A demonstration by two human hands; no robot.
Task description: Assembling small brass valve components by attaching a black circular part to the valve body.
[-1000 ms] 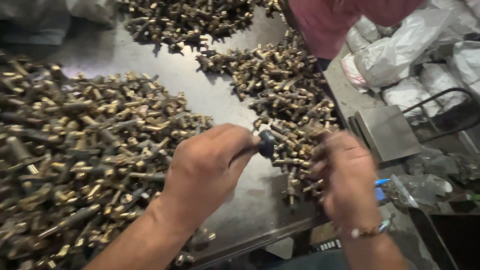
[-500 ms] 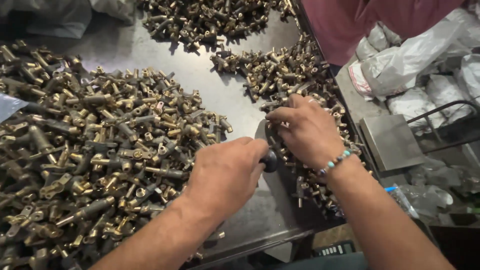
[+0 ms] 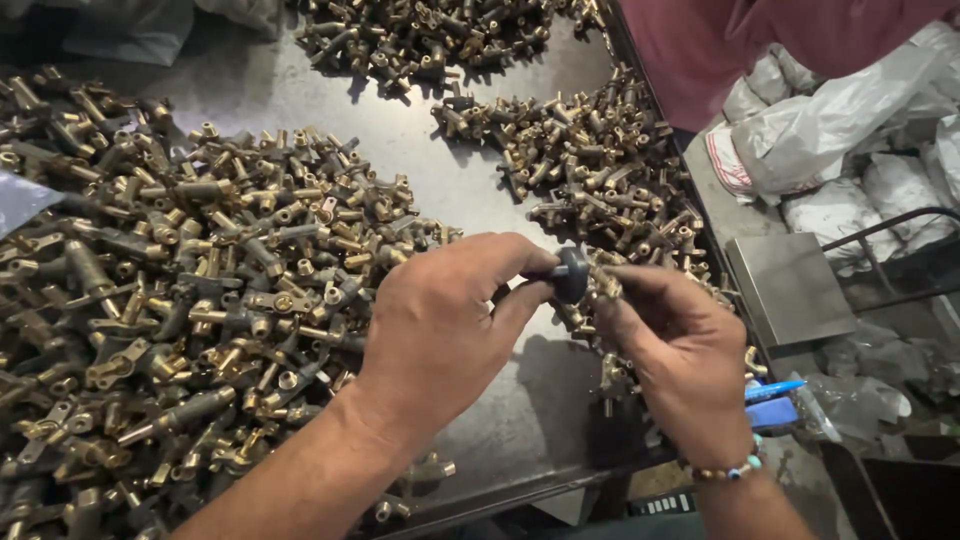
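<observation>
A dark, round-headed tool [image 3: 568, 274] is gripped in the left hand [image 3: 440, 320], its disc-shaped end showing just past the thumb and forefinger, which are closed tightly around its stem. A small brass valve fitting [image 3: 606, 284] is pinched by the right hand [image 3: 680, 355], the fingers [image 3: 640, 285] clamped together on it, and it is held right against the tool's head, at about 3 o'clock from it. Both are raised above the worktop [image 3: 470, 180], a dull grey metal sheet, near its 5 o'clock corner.

A large heap of brass fittings [image 3: 190, 300] is spread at 9 o'clock from the hands (most of them stubby tee-shaped bodies with tubular ends). A second, narrower pile [image 3: 590, 160] is seen at 12 o'clock, running along the worktop's right edge, and a third pile [image 3: 420, 30] lies further off at 11 o'clock. A beaded bracelet [image 3: 730, 468] is worn on the right wrist.

Beyond the worktop's edge, at 3 o'clock, a flat steel plate [image 3: 790, 285] is set, with grey plastic sacks [image 3: 850, 130] stacked behind it at 2 o'clock. A blue object [image 3: 770, 405] is partly hidden by the right hand; what it is cannot be told. A person in a maroon garment [image 3: 750, 35] stands at 1 o'clock.
</observation>
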